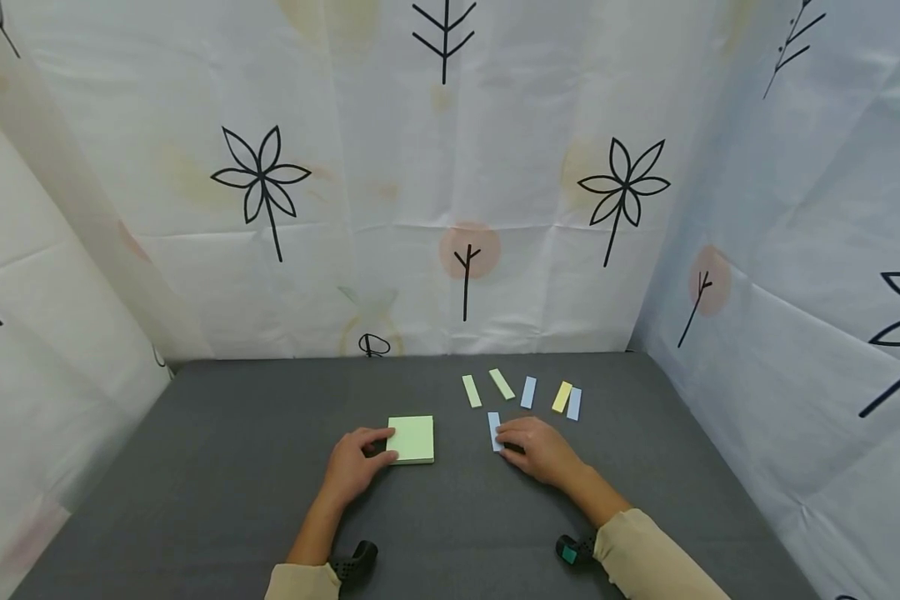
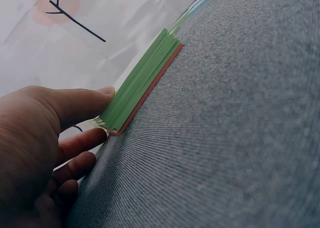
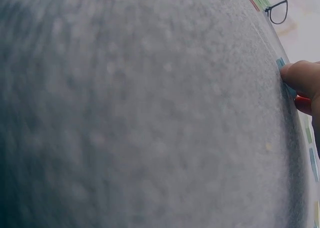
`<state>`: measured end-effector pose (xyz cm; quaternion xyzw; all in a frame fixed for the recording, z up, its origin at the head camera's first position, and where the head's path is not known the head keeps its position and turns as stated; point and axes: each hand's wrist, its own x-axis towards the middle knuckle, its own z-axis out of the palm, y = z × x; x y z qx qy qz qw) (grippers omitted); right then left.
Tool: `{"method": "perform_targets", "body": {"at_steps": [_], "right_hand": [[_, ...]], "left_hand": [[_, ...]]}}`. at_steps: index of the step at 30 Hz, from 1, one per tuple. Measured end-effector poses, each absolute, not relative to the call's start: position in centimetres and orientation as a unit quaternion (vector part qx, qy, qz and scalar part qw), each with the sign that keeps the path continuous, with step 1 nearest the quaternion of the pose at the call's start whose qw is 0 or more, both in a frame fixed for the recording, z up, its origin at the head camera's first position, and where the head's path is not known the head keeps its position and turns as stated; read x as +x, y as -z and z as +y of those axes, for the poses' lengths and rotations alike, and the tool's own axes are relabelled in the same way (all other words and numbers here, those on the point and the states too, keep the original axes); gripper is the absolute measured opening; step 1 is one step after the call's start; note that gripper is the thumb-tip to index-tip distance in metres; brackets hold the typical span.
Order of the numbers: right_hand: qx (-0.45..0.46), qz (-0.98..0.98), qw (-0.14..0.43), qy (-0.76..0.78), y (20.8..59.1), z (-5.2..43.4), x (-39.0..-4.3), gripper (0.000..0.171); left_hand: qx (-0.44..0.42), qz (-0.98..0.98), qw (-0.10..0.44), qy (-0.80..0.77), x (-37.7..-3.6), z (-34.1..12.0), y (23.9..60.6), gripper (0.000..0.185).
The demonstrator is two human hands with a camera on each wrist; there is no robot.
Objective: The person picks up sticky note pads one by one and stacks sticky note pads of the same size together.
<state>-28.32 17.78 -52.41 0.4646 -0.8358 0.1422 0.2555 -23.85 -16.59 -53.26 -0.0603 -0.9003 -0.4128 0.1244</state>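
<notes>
A square pale green sticky note pad lies flat on the dark grey table. My left hand holds its left edge, thumb and index fingertips a little apart on it. From the left wrist view, the pad shows thick green layers over a thin reddish bottom layer. To the right, my right hand pinches a narrow blue sticky strip by its right side, close over the table. The same blue strip appears between thumb and finger at the right wrist view's edge.
Behind the right hand lie two pale green strips, another blue strip, and a yellow strip beside a further blue strip. White printed cloth walls enclose the grey table at the back and sides.
</notes>
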Motion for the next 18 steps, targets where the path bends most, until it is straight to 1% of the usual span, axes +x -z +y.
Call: {"method": "perform_targets", "body": {"at_steps": [15,18], "right_hand": [[0.503,-0.807,0.276,-0.14,52.5,15.1,-28.5,0.019],[0.499,-0.809,0.271,-0.152,52.5,14.9,-28.6,0.016]], "left_hand": [[-0.061,-0.901,0.125,0.411,-23.9,-16.6,53.2,0.037],[-0.062,-0.902,0.123,0.41,-23.8,-16.5,53.2,0.037]]}}
